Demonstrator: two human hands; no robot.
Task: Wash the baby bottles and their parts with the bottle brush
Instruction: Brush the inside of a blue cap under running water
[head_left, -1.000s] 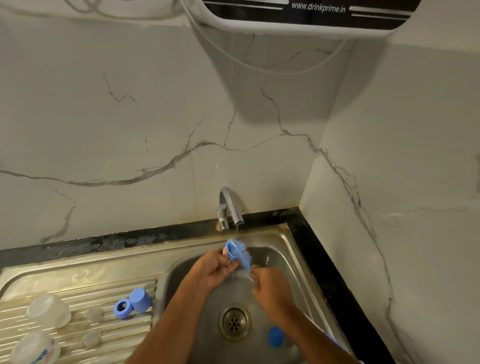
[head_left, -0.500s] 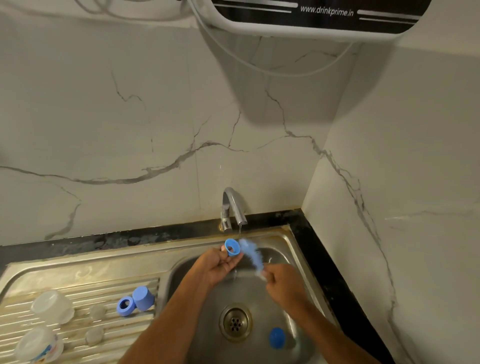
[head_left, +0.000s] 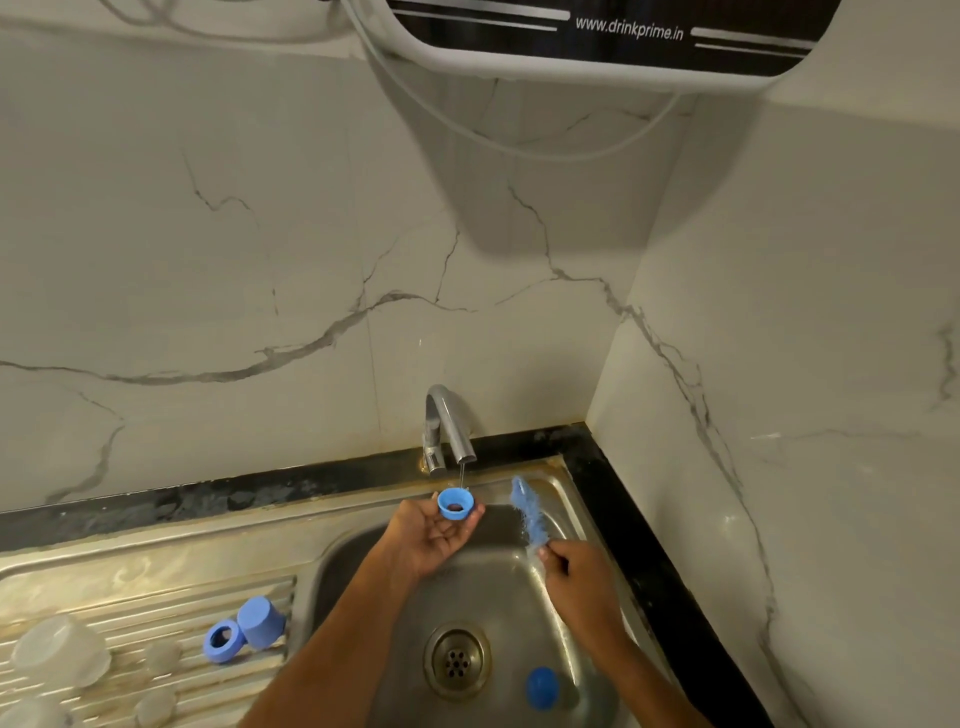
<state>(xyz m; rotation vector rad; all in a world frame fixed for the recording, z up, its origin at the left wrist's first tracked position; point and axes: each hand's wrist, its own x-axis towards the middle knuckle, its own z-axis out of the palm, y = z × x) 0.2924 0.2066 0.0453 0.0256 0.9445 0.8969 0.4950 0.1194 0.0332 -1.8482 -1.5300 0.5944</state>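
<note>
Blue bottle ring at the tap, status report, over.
Left hand pinches blue plastic screw ring under thin tap stream. Right hand grips blue bristle bottle brush, clear of ring. Nothing in the way.

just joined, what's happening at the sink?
A person is washing baby bottle parts. The left hand holds a blue ring under the thin stream from the tap. The right hand grips the bottle brush, its bristles raised beside the ring, not in it. A blue cap lies in the sink basin near the drain. Another blue ring, a blue cup-shaped part and clear pieces sit on the drainboard.
</note>
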